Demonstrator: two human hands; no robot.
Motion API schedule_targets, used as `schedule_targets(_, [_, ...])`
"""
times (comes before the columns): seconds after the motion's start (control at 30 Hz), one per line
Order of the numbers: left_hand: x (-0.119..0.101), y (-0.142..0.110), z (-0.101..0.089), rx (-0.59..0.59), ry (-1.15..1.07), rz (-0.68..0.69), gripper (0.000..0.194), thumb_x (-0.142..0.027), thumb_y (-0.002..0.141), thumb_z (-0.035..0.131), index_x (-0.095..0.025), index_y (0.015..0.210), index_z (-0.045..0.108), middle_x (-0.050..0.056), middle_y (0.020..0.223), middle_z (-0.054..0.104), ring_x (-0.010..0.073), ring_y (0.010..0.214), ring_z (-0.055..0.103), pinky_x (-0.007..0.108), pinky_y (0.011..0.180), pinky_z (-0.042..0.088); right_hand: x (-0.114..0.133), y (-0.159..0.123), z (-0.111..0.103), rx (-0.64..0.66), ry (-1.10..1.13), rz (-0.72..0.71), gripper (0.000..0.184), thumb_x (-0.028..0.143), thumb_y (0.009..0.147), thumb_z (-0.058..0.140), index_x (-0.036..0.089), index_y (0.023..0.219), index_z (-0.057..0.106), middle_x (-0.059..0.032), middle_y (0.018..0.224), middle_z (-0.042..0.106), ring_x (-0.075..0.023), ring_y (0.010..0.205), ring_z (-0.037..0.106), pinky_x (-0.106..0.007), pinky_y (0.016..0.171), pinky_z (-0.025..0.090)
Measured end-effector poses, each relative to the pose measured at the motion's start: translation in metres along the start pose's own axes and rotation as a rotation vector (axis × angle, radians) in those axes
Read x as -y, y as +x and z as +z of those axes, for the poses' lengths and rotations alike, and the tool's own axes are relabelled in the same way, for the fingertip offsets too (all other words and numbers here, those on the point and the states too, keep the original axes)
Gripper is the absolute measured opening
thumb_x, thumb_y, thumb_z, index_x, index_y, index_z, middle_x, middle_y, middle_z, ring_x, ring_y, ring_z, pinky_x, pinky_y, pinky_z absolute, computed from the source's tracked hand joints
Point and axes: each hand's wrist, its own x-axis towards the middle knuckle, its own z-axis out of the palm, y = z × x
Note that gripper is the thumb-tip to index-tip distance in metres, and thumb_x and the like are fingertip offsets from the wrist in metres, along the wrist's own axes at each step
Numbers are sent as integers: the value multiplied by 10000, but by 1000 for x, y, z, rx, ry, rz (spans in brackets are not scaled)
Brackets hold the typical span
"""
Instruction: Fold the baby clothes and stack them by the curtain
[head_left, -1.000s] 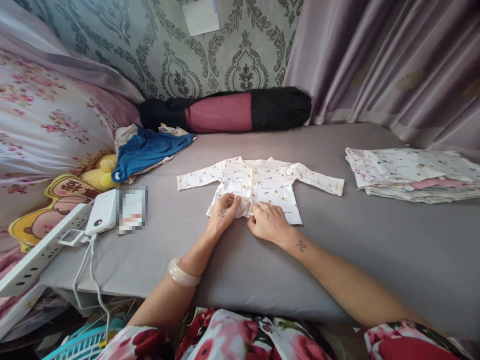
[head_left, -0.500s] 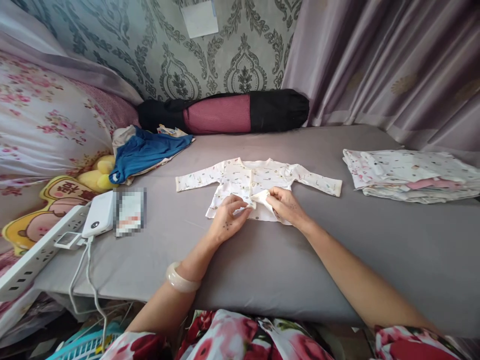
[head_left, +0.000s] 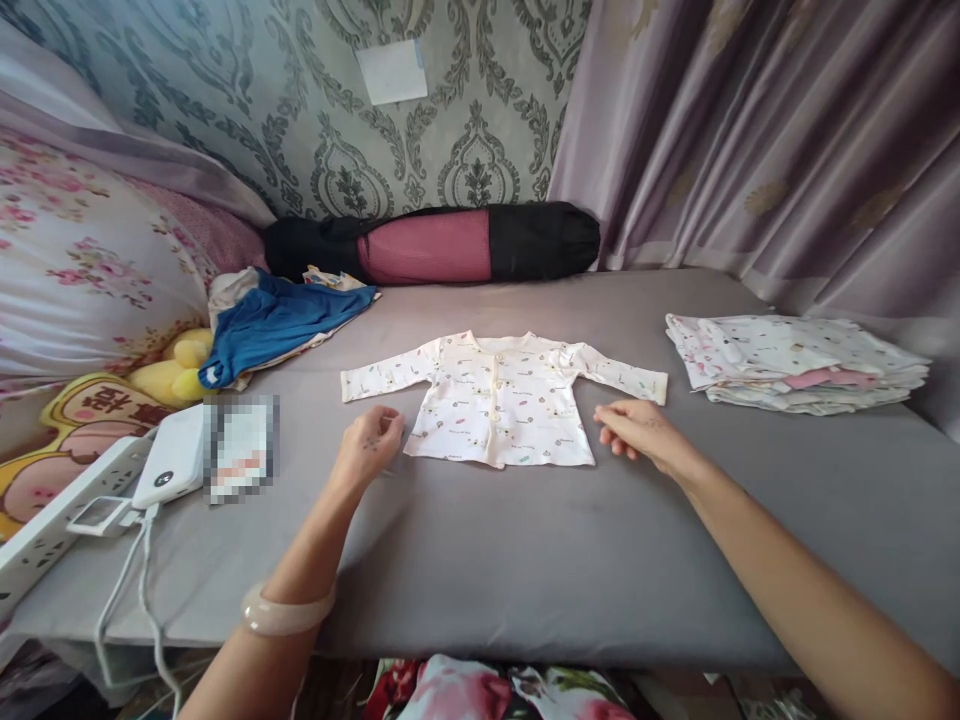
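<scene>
A white baby shirt (head_left: 457,415) with small printed motifs lies flat on the grey sheet, both sleeves stretched out sideways and its button front lying together down the middle. Left of its hem, below the left sleeve, my left hand (head_left: 367,445) hovers with curled fingers, apart from the cloth. My right hand (head_left: 636,432) is just off the shirt's right side, under the right sleeve. Its fingers are folded in and nothing shows in them.
Folded patterned baby clothes (head_left: 795,360) are stacked at the right. Blue clothing (head_left: 281,325) is heaped at the left, near a white power bank (head_left: 171,455) and a power strip (head_left: 75,520). A black and pink rolled bag (head_left: 427,245) lies along the wall.
Both hands have let go of the shirt's front hem and moved outward to either side. The front, folded up at the hem before, now lies flat. The view has shifted slightly.
</scene>
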Motion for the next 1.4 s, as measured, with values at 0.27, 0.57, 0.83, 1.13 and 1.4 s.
schedule_targets(0.27, [-7, 3, 8, 366, -419, -254, 448, -629, 635, 647, -199, 663, 525, -76, 375, 364, 77, 366, 284, 216, 415, 177, -14, -4, -2, 349, 216, 239, 238, 316, 871, 588, 148, 704, 566, 22, 503, 567, -16, 319, 374, -116, 278, 207])
schedule_targets(0.57, [6, 6, -1, 550, -487, -236, 485, -605, 533, 752, -186, 693, 567, -100, 378, 321, 47, 364, 212, 209, 410, 111, -17, -3, -4, 447, 78, 213, 313, 342, 819, 657, 170, 610, 500, 40, 490, 527, -6, 321, 341, -126, 286, 178])
schedule_targets(0.83, [7, 4, -3, 242, -61, 70, 302, -448, 665, 664, -191, 821, 638, -6, 621, 602, 151, 554, 515, 240, 507, 329, -8, -15, 1, 222, -321, 114, 276, 233, 784, 569, 192, 534, 460, 23, 454, 543, -39, 320, 376, -178, 327, 187])
schedule_targets(1.13, [-28, -2, 39, -4, 301, 662, 292, -356, 945, 397, -191, 1129, 553, 124, 1154, 642, 256, 1096, 597, 392, 917, 488, 13, -4, 28, -205, -834, -515, 346, 287, 960, 338, 194, 837, 648, -98, 897, 715, -211, 838, 670, -293, 706, 475])
schedule_targets(1.4, [-87, 1, 112, 240, 412, 706, 481, -149, 919, 356, -80, 1390, 422, 182, 1504, 404, 275, 1429, 318, 458, 1152, 310, 2, 21, 100, -142, -930, -742, 593, 320, 984, 230, 27, 1493, 315, -181, 1580, 243, -284, 1474, 176, -470, 1193, 157])
